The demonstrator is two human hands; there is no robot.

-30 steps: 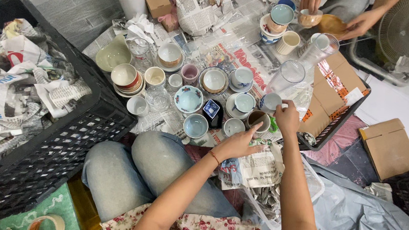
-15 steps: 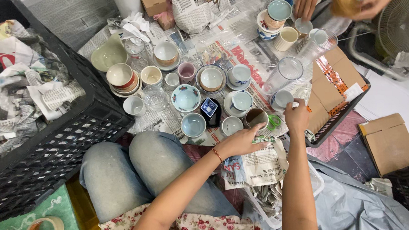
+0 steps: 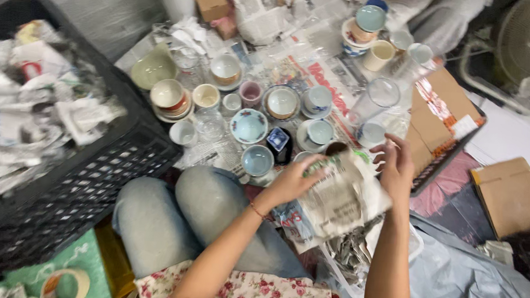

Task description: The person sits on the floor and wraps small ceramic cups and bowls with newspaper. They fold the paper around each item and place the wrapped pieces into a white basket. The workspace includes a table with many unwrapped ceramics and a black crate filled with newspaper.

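Left grip: the left hand [image 3: 290, 182] is closed on the near-left edge of a sheet of newspaper [image 3: 341, 198], fingers curled over the paper and thumb under it.
Right grip: the right hand [image 3: 397, 165] is half open, fingers spread and bent, touching the far-right side of the same sheet; motion blur makes it hard to tell whether it truly clasps the paper or only steadies it.
Wrapped thing: a small dark-rimmed cup [image 3: 336, 149] pokes out of the far end of the newspaper, between the two hands and just far of the left fingertips.
Position: the bundle is held up above the floor, over the person's right knee [image 3: 214, 195], near the front edge of the spread of crockery.
Crockery: just left of the left hand stands a pale blue cup [image 3: 257, 160]; beyond it a blue patterned bowl [image 3: 248, 126] and a small dark blue box [image 3: 277, 140].
Glassware: a tall clear glass [image 3: 373, 103] stands far of the right hand, well apart from it.
Left side: a black plastic crate [image 3: 113, 159] holds crumpled newspaper.
Right side: a flattened cardboard box [image 3: 507, 195] lies on the floor.
Near left: a roll of tape [image 3: 64, 285] lies on a green mat.
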